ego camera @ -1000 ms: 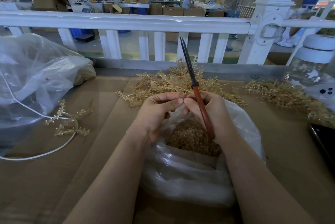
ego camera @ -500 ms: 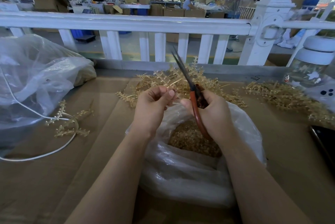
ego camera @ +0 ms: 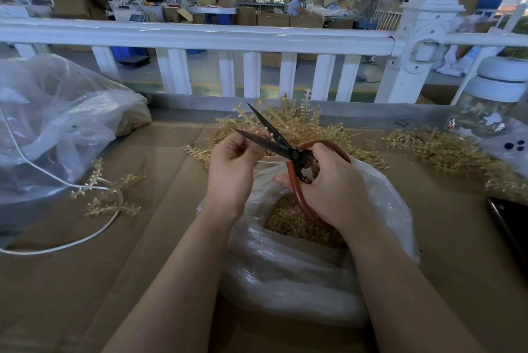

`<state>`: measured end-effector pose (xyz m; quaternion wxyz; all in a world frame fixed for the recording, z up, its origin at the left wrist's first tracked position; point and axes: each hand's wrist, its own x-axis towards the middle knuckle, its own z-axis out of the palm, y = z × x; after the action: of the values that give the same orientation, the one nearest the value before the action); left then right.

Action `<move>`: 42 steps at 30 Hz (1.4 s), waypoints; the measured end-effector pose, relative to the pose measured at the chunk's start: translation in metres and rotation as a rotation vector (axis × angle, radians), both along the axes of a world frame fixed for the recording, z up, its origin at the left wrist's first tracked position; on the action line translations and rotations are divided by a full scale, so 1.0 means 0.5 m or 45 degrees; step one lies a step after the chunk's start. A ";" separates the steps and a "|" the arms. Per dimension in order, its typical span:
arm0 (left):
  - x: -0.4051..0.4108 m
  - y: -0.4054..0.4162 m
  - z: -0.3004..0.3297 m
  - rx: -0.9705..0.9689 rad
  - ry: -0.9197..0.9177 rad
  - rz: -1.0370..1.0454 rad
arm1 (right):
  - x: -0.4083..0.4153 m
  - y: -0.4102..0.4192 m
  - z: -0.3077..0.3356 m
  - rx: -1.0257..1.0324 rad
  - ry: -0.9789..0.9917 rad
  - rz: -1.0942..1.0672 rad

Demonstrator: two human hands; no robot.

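Observation:
My right hand [ego camera: 328, 187] grips the red handles of a pair of scissors [ego camera: 281, 145], whose black blades are spread apart and point up and left. My left hand [ego camera: 233, 165] pinches a thin golden plastic sprig [ego camera: 264, 133] right at the blades; the piece is small and mostly hidden by my fingers. Both hands hover above an open clear plastic bag [ego camera: 285, 267] holding several small golden cut pieces [ego camera: 288, 222]. A heap of golden plastic sprigs [ego camera: 297, 124] lies just behind my hands.
A large clear bag [ego camera: 57, 124] fills the left side, with a white cable [ego camera: 57, 241] and loose golden sprigs [ego camera: 108, 195] beside it. More sprigs [ego camera: 445, 152] and a white-lidded jar [ego camera: 497, 106] sit at right. A dark phone [ego camera: 511, 227] lies at the right edge. A white railing [ego camera: 200, 38] borders the cardboard-covered table [ego camera: 114, 281].
The scissors tilted from upright over to the left and their blades opened wide. My left hand moved slightly left, bringing a sprig to the blades.

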<state>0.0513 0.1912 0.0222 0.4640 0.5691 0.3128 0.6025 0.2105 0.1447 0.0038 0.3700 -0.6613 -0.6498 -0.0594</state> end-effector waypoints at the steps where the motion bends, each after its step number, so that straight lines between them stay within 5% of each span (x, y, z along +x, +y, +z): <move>1: 0.000 0.000 0.000 0.006 0.000 -0.003 | -0.001 -0.001 0.001 -0.008 0.005 -0.008; 20: -0.002 -0.005 0.006 -0.032 -0.058 -0.068 | -0.004 -0.008 0.007 0.068 0.024 -0.045; 26: 0.001 -0.005 0.006 -0.269 -0.173 -0.109 | -0.004 0.001 -0.002 -0.025 0.110 -0.018; 36: 0.012 -0.014 -0.005 -0.237 0.172 -0.270 | -0.017 0.010 0.010 -0.118 0.883 0.237; 42: 0.011 -0.011 -0.003 -0.286 0.095 -0.312 | -0.016 0.005 0.015 -0.083 0.915 0.297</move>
<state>0.0567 0.1858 0.0207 0.5827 0.5695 0.3233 0.4813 0.2024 0.1472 0.0112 0.5575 -0.5728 -0.5511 0.2397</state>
